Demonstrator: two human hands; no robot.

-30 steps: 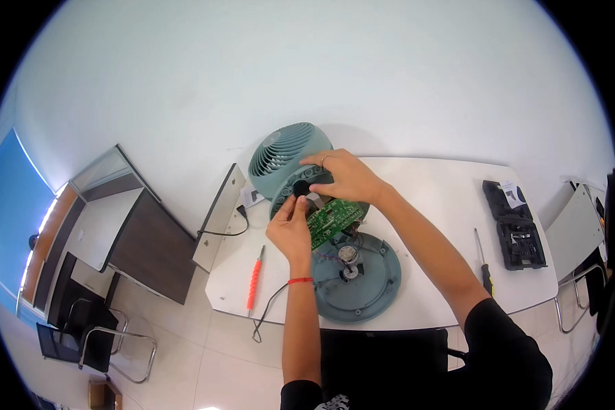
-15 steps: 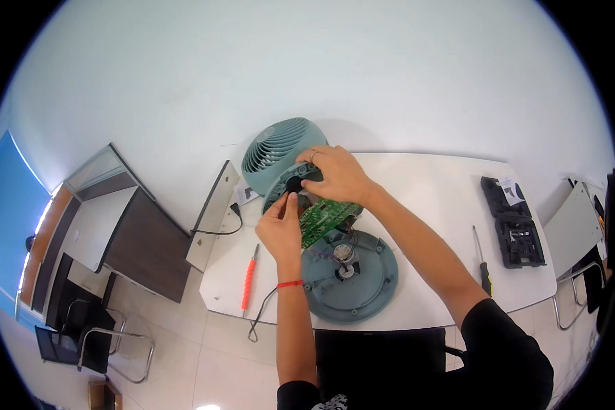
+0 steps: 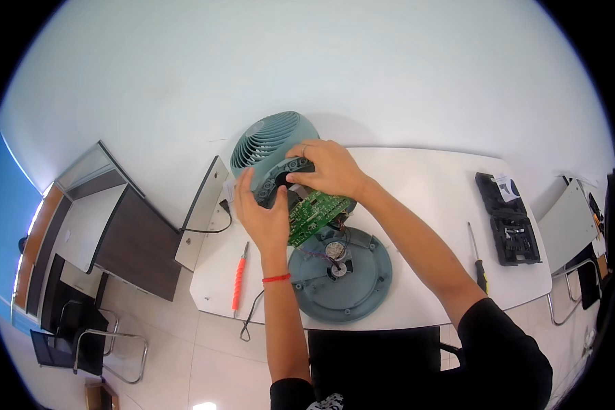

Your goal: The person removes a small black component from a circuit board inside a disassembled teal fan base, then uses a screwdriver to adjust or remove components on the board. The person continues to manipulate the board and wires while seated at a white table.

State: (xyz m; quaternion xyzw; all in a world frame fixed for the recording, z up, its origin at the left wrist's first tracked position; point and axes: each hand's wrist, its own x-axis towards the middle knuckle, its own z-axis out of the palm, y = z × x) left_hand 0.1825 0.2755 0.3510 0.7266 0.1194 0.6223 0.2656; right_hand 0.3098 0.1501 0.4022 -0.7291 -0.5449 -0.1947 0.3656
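Observation:
A grey-green fan (image 3: 266,140) lies tipped toward the wall, its opened underside facing me. My left hand (image 3: 261,217) grips the near left rim of that underside, thumb inside and fingers outside. My right hand (image 3: 329,169) holds the rim's upper right, its thumb on a black part (image 3: 281,179) in the opening. Below the hands hangs a green circuit board (image 3: 314,217), tilted and joined by wires. The round grey-green base (image 3: 348,290) lies on the table with a small motor (image 3: 335,251) on it. Fingers partly hide the opening.
On the white table (image 3: 417,184) lie a red-handled screwdriver (image 3: 239,280) at left and a black-and-yellow screwdriver (image 3: 480,266) at right. Beyond the latter is an open black tool case (image 3: 514,236). A black power cord (image 3: 215,229) runs along the left. A black chair (image 3: 376,355) stands at the front edge.
My left hand has shifted from a pinch near the black part to a wider grip on the rim. The right hand stays on the rim. The whole view has shifted slightly.

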